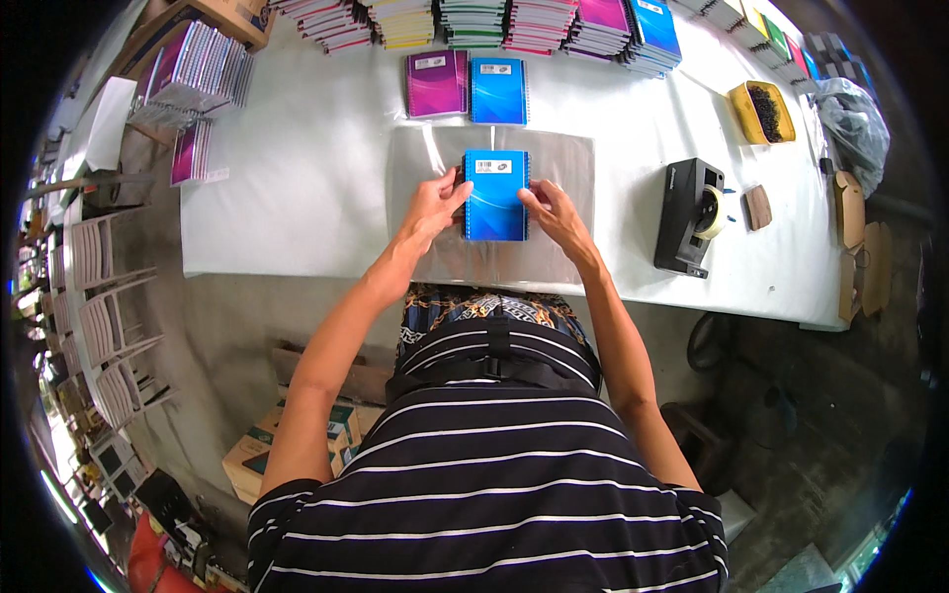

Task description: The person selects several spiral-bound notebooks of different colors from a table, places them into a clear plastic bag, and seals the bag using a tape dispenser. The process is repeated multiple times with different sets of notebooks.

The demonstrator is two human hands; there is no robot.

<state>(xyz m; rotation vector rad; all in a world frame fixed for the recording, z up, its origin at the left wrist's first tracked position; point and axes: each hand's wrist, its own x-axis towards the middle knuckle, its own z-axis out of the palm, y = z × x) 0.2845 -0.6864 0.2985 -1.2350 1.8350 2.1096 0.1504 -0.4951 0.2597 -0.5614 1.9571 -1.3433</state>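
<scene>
Looks like the person is at the squaring-up stage of wrapping here – a blue spiral notebook (496, 195) lies flat in the middle of a clear plastic sheet (563, 168) spread on the white table (297, 198), and both hands are on it. The left hand (431, 210) presses its fingers against the notebook's left edge, along the spiral side, while the right hand (556, 215) has its fingertips on the right edge, so the notebook sits pinched between the two, hands fairly close together and fingers loosely spread rather than curled round anything. Best guess is the next move needs the notebook kept centred and then the plastic lifted and folded over the cover – that would call for one hand pinning the book so it doesn't slide on the slick sheet. Just above the sheet lie a purple notebook (436, 84) and another blue one (498, 90) side by side, with stacks of notebooks (514, 25) along the far edge, and a black tape dispenser (687, 215) stands well off to the right.
</scene>
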